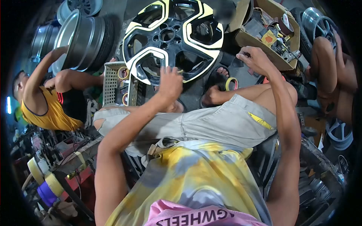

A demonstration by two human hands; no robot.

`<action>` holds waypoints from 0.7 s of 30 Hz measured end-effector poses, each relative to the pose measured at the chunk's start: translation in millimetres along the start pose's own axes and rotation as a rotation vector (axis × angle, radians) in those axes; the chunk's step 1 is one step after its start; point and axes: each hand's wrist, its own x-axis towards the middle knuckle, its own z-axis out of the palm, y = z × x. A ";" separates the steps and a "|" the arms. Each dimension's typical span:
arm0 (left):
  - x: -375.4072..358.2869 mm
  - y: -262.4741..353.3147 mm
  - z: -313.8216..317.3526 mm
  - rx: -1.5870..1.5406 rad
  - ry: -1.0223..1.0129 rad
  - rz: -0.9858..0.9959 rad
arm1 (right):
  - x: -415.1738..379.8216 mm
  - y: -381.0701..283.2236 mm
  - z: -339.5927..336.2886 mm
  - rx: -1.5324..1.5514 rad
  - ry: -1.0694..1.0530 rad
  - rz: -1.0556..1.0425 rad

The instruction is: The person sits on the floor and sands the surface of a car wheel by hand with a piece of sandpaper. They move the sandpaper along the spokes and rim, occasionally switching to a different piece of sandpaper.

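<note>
A black alloy wheel [167, 35] stands before me, tilted, with pale yellow and white bands along its spokes and rim. My left hand [171, 83] is at the wheel's lower spoke, its fingers bent over the near part. To the right of the wheel, apart from it, my right hand [257, 60] is raised near the cardboard box [260, 44]. Its thumb and fingers are pinched together; whatever is between them is too small to make out. A yellow tape roll [231, 83] lies on the floor by my foot.
A perforated plastic basket [110, 84] with tape rolls stands left of my knee. Bare silver wheels [77, 43] and a seated person in a yellow top [49, 109] are farther left. Another person's knee [323, 64] and a wheel [318, 22] are at right.
</note>
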 end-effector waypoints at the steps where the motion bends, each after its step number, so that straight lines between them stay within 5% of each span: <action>1: 6.5 11.1 2.0 -0.081 -0.019 -0.018 | -1.5 -5.1 -2.4 0.016 0.004 0.024; 3: 25.2 15.7 -2.6 -0.179 -0.012 0.062 | -5.9 -5.3 -4.3 0.028 0.010 0.059; 5: 58.8 5.4 -15.0 -0.705 -0.187 -0.001 | -1.4 -2.7 -3.1 0.021 0.031 0.034; 9: 103.8 -29.3 -84.9 -0.834 0.074 -0.042 | -8.2 -15.7 -6.1 0.028 -0.004 0.084; 12: 107.0 -29.5 -143.3 -1.024 -0.052 0.096 | -10.8 -36.2 -0.8 0.361 -0.005 0.047; 13: 106.3 -23.5 -157.0 -1.057 -0.042 0.187 | -10.3 -39.8 0.9 0.715 -0.054 0.041; 14: 105.5 -19.0 -176.6 -1.026 -0.003 0.321 | -11.7 -44.4 2.8 1.068 -0.107 0.041; 19: 110.1 -23.7 -271.2 -0.648 -0.201 0.357 | -18.3 -112.6 -19.9 1.215 -0.275 -0.180; 21: 107.1 -35.8 -260.9 -0.625 -0.087 0.434 | -14.7 -125.1 -27.8 1.250 -0.258 -0.268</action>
